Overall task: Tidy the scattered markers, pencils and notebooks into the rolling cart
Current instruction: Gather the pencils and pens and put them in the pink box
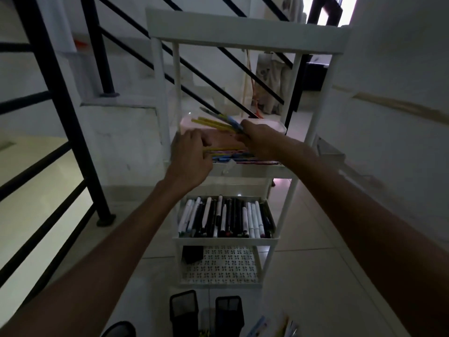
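Our right hand [261, 139] grips a bunch of pencils [216, 122] over the cart [247, 35]'s upper tray; our left hand [192, 154]'s fingers pinch one pencil there. Markers [226, 218] already fill the middle tray, yet the mesh holders [206, 310] on the floor seem unsorted.

- nothing readable here tbh, it's dim and a bit blurry
- markers [226, 218] in the cart's [247, 35] middle tray: there might be print on the barrels, too small to make out
- pencils [218, 121]: no lettering I can read
- black holders [206, 312] on the floor: no labels showing
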`<state>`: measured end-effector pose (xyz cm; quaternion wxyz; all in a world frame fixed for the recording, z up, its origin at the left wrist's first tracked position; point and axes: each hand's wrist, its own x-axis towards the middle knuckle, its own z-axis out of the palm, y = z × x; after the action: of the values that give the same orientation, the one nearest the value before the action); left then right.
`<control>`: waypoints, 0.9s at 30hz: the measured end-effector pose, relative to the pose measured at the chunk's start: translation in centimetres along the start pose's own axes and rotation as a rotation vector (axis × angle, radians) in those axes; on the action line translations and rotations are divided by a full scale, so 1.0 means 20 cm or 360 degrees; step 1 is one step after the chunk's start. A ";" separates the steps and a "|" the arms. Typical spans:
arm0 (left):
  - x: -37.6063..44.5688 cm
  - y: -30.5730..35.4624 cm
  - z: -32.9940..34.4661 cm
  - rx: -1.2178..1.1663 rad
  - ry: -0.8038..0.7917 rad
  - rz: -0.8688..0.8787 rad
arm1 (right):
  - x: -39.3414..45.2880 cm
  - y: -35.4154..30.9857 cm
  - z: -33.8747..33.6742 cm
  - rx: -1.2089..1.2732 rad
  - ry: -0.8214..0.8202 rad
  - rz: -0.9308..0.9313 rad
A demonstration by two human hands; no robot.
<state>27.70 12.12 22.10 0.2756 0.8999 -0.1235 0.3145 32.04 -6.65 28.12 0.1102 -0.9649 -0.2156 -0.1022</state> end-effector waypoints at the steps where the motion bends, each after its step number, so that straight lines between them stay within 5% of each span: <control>1: -0.03 0.00 0.00 -0.0035 0.0096 0.0036 | 0.03 -0.02 0.01 -0.0113 -0.0008 -0.0057; 6: -0.12 0.02 -0.01 0.0092 0.0282 0.0174 | 0.09 -0.09 0.09 -0.0451 -0.0093 -0.0317; 16: -0.06 -0.01 0.05 0.0422 -0.0033 0.0185 | -0.12 0.08 0.16 -0.0103 0.0040 -0.0264; 27: -0.46 0.19 0.01 0.0079 0.0377 0.0281 | -0.60 0.07 0.34 0.0332 0.0816 -0.0130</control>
<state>19.22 9.40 17.81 0.2371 0.8487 -0.1610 0.4445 23.07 -10.81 18.56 0.2557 -0.8814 -0.2287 -0.3246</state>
